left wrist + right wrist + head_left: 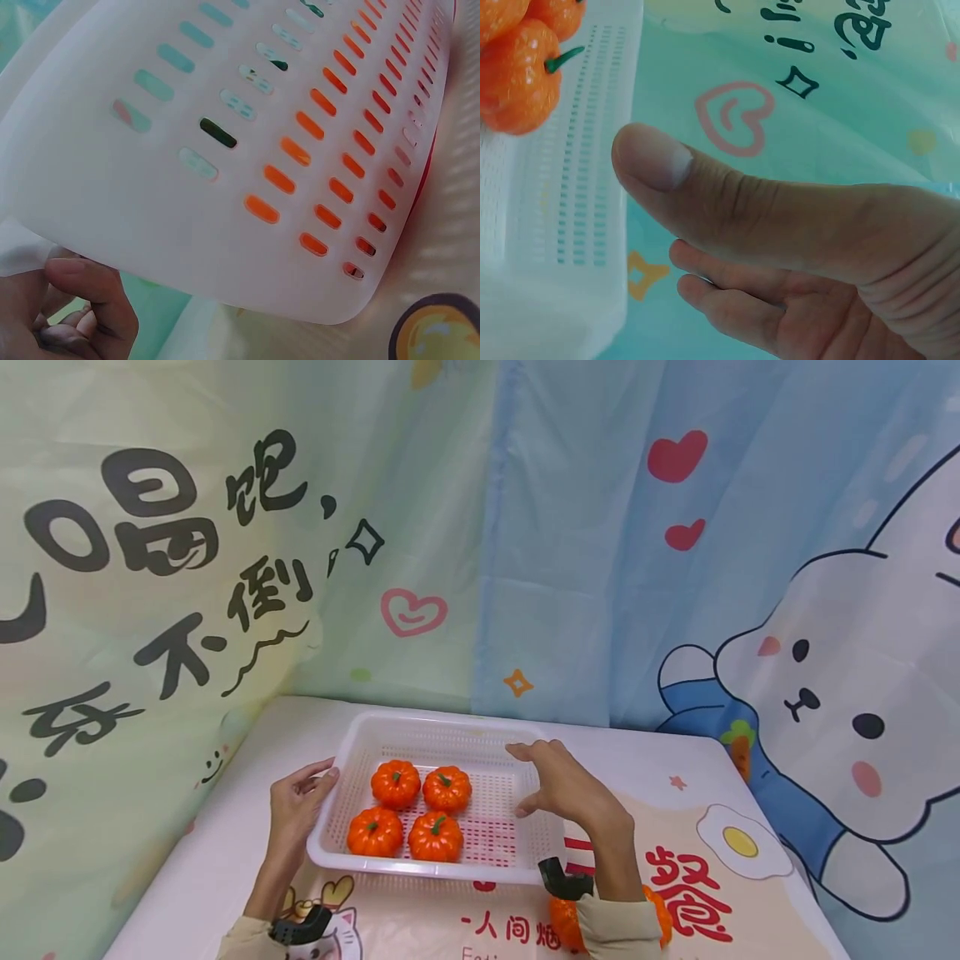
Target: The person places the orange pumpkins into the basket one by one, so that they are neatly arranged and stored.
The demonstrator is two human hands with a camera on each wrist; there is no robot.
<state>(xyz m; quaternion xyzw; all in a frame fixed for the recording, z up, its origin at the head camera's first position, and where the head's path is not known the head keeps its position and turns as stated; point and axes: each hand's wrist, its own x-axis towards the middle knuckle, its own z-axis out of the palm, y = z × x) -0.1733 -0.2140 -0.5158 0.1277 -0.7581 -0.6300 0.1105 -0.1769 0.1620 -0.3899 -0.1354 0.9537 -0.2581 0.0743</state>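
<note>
A white perforated plastic basket (420, 867) stands at the middle of the table with several small orange pumpkins (395, 784) in its left half. My left hand (298, 802) pinches the basket's rim at the left end. In the left wrist view, the thumb and curled fingers are at the rim, beside the slotted wall (172, 225). Over the right end of the basket hovers my right hand (566, 785), thumb and fingers spread apart with nothing between them. The right wrist view shows this hand (780, 240) empty, pumpkins (517, 82) beyond its thumb.
More orange pumpkins (566, 922) lie near the table's front, partly hidden under my right forearm. A printed cloth (517, 931) covers part of the white tabletop (637, 760). Patterned curtains (555, 568) hang behind and at the sides.
</note>
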